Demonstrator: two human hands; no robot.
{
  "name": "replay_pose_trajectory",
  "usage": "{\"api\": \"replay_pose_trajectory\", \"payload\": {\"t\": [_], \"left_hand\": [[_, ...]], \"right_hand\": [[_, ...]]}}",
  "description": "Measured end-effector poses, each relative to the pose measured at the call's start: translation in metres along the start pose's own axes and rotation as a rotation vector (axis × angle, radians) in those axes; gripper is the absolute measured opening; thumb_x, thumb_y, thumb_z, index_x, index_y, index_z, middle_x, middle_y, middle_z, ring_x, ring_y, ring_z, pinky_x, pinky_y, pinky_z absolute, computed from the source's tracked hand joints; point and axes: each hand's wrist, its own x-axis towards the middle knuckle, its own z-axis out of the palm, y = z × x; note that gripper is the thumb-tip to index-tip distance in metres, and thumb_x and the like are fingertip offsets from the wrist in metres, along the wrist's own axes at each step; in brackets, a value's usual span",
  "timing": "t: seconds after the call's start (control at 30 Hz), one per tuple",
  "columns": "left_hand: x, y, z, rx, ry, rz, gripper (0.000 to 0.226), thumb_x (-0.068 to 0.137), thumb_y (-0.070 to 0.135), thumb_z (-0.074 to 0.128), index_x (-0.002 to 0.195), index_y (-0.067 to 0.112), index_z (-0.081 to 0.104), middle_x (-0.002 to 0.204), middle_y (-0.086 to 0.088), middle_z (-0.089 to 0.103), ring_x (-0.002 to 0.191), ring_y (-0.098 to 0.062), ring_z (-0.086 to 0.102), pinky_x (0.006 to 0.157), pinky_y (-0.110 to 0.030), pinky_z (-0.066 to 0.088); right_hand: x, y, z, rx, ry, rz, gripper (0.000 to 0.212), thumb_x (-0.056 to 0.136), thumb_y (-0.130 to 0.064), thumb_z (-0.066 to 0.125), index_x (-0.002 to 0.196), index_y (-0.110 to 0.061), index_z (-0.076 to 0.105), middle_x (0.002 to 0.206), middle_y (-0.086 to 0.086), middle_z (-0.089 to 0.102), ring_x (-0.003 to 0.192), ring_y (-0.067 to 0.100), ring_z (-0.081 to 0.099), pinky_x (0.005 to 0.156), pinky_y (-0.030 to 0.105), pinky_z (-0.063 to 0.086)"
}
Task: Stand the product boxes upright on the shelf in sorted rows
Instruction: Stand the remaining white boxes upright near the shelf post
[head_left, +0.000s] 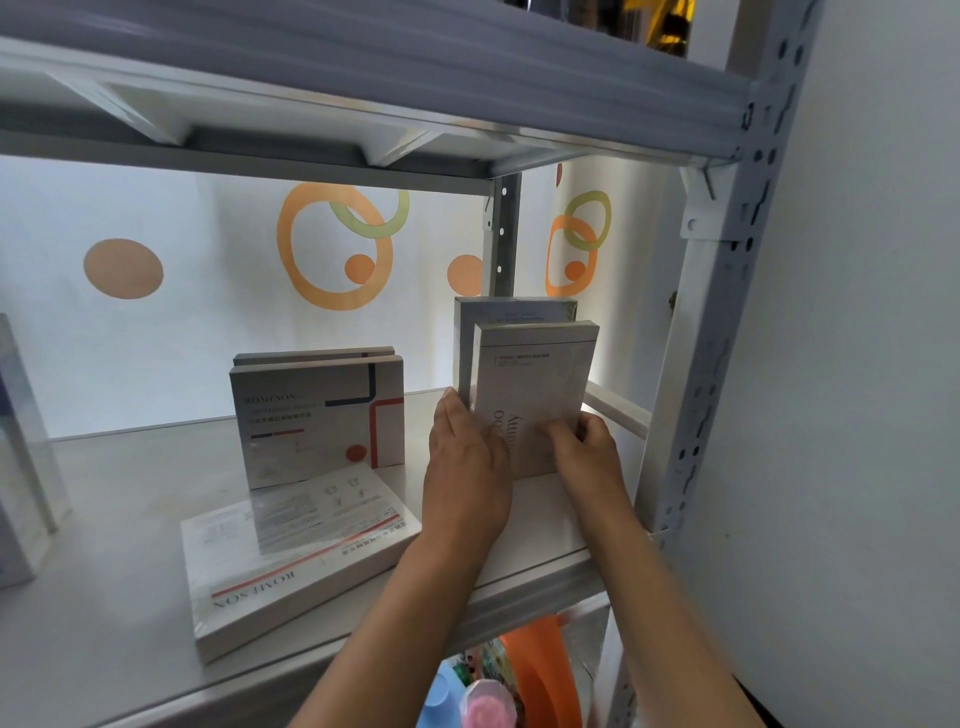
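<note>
Both hands steady the front grey box (535, 395) upright: left hand (467, 467) flat against its side, right hand (587, 447) gripping its edge, squaring the row.

- Left hand (467, 467): bare, no glove, no ring or watch showing; centre of the frame.
- Left forearm: bare from wrist to the lower edge of the frame, no sleeve in view; lower centre.
- Right hand (592, 447): bare, no glove, no jewellery showing; centre right.
- Right forearm: bare to the lower right edge of the frame, no sleeve or cuff in view.
</note>
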Motion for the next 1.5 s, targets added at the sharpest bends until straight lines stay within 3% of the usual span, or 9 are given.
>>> {"api": "replay_pose_trajectory", "payload": {"t": [0.4,0.5,0.63,0.9,1.0,1.13,1.37,1.5], "left_hand": [[0.002,-0.005,0.002,-0.005,-0.014,-0.010,0.057,0.102,0.025,0.040,0.151,0.010,0.015,0.153,-0.008,0.029,0.139,-0.023,0.033,0.112,-0.034,0.032],[0.004,-0.006,0.005,-0.039,-0.065,-0.075,0.058,0.103,0.030,0.035,0.153,0.012,0.011,0.153,-0.009,0.030,0.137,-0.026,0.037,0.111,-0.040,0.036],[0.007,-0.010,0.005,-0.024,-0.063,-0.097,0.051,0.103,0.033,0.032,0.148,0.013,0.021,0.134,-0.009,0.049,0.119,-0.026,0.051,0.098,-0.043,0.046],[0.009,-0.007,0.000,-0.009,-0.077,-0.132,0.054,0.104,0.028,0.030,0.153,0.013,0.014,0.138,-0.014,0.042,0.125,-0.028,0.042,0.103,-0.040,0.038],[0.011,-0.009,0.000,-0.019,-0.084,-0.158,0.054,0.103,0.028,0.031,0.153,0.015,0.015,0.137,-0.014,0.043,0.124,-0.029,0.043,0.105,-0.042,0.039],[0.017,-0.016,0.002,-0.070,-0.085,-0.184,0.045,0.100,0.031,0.035,0.144,0.023,0.029,0.127,-0.012,0.052,0.113,-0.029,0.054,0.095,-0.050,0.048],[0.019,-0.019,-0.002,-0.126,-0.100,-0.194,0.044,0.100,0.028,0.042,0.142,0.026,0.032,0.129,-0.005,0.054,0.116,-0.023,0.055,0.096,-0.047,0.049],[0.016,-0.019,-0.001,-0.121,-0.088,-0.182,0.046,0.099,0.027,0.045,0.143,0.025,0.032,0.131,-0.004,0.055,0.117,-0.023,0.055,0.097,-0.047,0.048]], "right_hand": [[0.003,0.003,0.001,-0.009,-0.015,-0.022,0.037,0.093,-0.035,0.062,0.124,-0.017,0.055,0.116,-0.004,0.064,0.107,0.016,0.060,0.085,0.027,0.047],[0.004,0.004,0.001,-0.002,-0.012,-0.027,0.035,0.093,-0.035,0.063,0.123,-0.018,0.057,0.113,-0.005,0.065,0.105,0.014,0.062,0.080,0.025,0.047],[0.006,0.005,0.001,-0.006,-0.012,-0.042,0.033,0.092,-0.035,0.064,0.120,-0.019,0.059,0.111,-0.004,0.067,0.100,0.013,0.063,0.074,0.021,0.047],[0.007,0.004,0.001,0.035,-0.039,-0.027,0.029,0.090,-0.034,0.067,0.113,-0.017,0.066,0.101,-0.006,0.070,0.089,0.010,0.066,0.064,0.019,0.045],[0.007,0.004,0.001,0.049,-0.074,-0.024,0.032,0.091,-0.033,0.066,0.118,-0.017,0.063,0.105,-0.006,0.069,0.092,0.008,0.065,0.067,0.020,0.047],[0.008,0.006,0.000,0.024,-0.109,-0.043,0.032,0.091,-0.032,0.067,0.119,-0.019,0.059,0.107,-0.005,0.068,0.092,0.006,0.065,0.068,0.016,0.048],[0.010,0.010,-0.003,0.011,-0.132,-0.082,0.022,0.089,-0.030,0.070,0.105,-0.027,0.055,0.098,-0.010,0.066,0.089,0.006,0.064,0.072,0.020,0.050],[0.009,0.010,-0.002,0.013,-0.131,-0.101,0.031,0.090,-0.028,0.070,0.116,-0.023,0.055,0.101,-0.010,0.066,0.090,0.003,0.064,0.069,0.016,0.048]]}}
